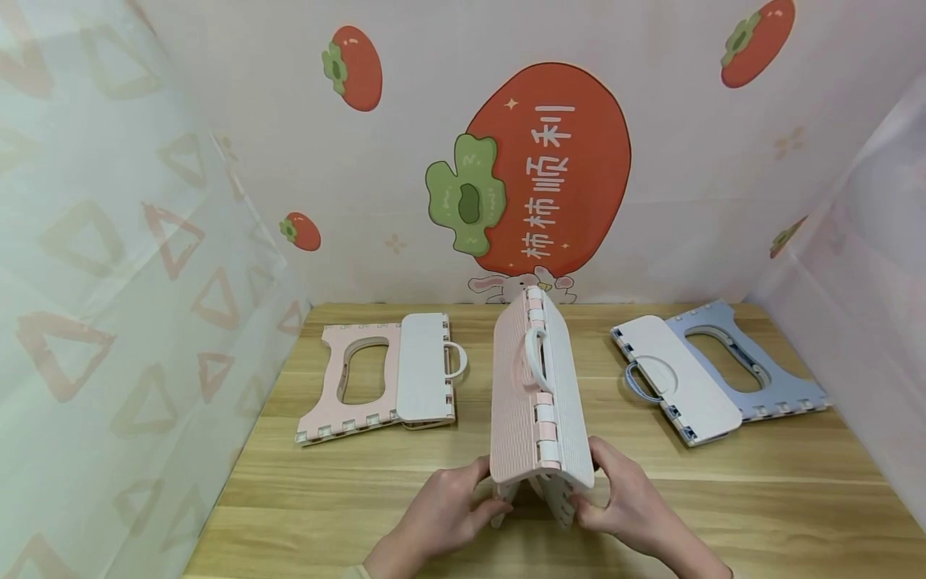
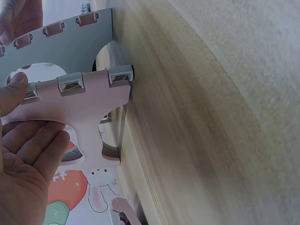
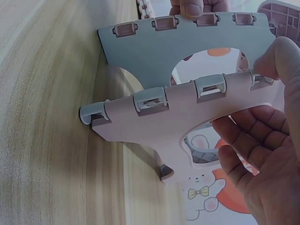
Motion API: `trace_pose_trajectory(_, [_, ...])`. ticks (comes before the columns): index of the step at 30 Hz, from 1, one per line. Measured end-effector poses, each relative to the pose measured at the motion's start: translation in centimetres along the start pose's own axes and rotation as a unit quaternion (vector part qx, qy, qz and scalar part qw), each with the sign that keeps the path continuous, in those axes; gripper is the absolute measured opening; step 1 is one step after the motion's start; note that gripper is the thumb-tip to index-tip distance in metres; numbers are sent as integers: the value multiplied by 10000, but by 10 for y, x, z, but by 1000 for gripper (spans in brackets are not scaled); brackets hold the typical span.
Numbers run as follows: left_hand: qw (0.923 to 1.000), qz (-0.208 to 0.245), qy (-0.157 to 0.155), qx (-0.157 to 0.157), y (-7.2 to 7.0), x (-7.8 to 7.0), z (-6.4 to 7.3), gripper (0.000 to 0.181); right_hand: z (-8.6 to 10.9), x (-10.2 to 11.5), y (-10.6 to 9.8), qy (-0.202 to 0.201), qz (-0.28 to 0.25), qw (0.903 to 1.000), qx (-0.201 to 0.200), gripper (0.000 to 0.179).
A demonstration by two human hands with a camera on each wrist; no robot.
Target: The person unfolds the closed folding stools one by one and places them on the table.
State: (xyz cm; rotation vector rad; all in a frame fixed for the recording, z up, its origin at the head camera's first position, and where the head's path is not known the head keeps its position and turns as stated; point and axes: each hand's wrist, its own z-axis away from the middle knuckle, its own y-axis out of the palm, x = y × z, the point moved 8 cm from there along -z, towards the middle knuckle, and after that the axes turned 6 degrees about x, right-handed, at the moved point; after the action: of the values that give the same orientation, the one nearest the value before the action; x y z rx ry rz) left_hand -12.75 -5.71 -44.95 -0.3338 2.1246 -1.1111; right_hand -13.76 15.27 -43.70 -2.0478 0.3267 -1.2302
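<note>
A pink-and-white folding step stool point(image 1: 538, 394) stands half folded on the wooden table, its top peaked like a roof along the hinge line. A white loop handle sits on that ridge. On the stool's left side my left hand point(image 1: 452, 511) grips a leg panel, thumb over the hinged edge and fingers at the oval cutout. My right hand point(image 1: 625, 503) holds the opposite side. In the right wrist view, its thumb presses the hinged edge of the pink panel point(image 3: 140, 124) while the fingers reach toward the cutout. The top hides some fingertips in the head view.
To the left lies a flat pink folding stool point(image 1: 362, 378) with a white top panel and handle. A blue-and-white one point(image 1: 694, 374) lies flat at the right. Patterned sheets point(image 1: 391, 161) wall the table point(image 1: 318, 498) at the back and both sides.
</note>
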Motion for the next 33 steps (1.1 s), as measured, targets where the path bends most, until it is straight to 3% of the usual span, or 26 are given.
trace_pose_trajectory(26, [9999, -4, 118, 64, -4, 2, 0, 49, 1, -4, -6, -17, 96, 10000, 13, 61])
trace_pose_trajectory(33, [9998, -89, 16, 187, -4, 5, 1, 49, 1, -5, -6, 64, 56, 10000, 46, 62])
